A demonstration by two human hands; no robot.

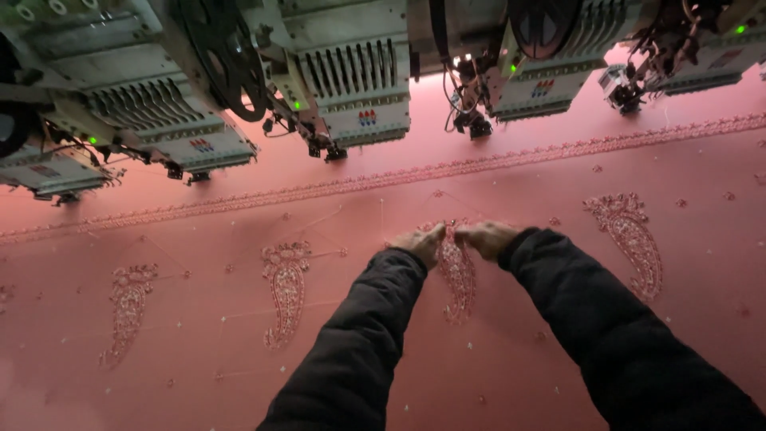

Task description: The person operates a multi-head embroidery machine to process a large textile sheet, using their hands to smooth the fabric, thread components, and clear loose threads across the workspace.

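1. Landmark: the centre paisley motif (457, 271), an embroidered teardrop shape on the pink fabric (511, 351). All positions below are given relative to it.
2. The fabric lies flat and taut as one wide sheet under the machine row, so each stitched area stays level and within arm's reach.
3. The left hand (418, 242) rests on the fabric at the upper left edge of the centre paisley motif. Its fingers are curled and pinched toward the motif tip; what they grip, thread or cloth, is too small to tell.
4. The right hand (487, 237) rests at the upper right edge of the same motif, fingers likewise bent inward. The two hands nearly meet over the motif tip, which suggests fine work on one small spot.
5. Both arms wear dark padded sleeves (359, 351) and extend from the lower frame edge toward the motif.
6. Left of the centre paisley motif lies a second paisley (285, 291); further left lies a third paisley (126, 307). To the right lies a fourth paisley (630, 239). The even spacing matches the spacing of the heads above.
7. Beyond the motif a stitched border band (399, 177) runs across the fabric.
8. Further beyond, the embroidery heads (363, 96) stand in a row above the fabric, each with a needle bank and green indicator lights.
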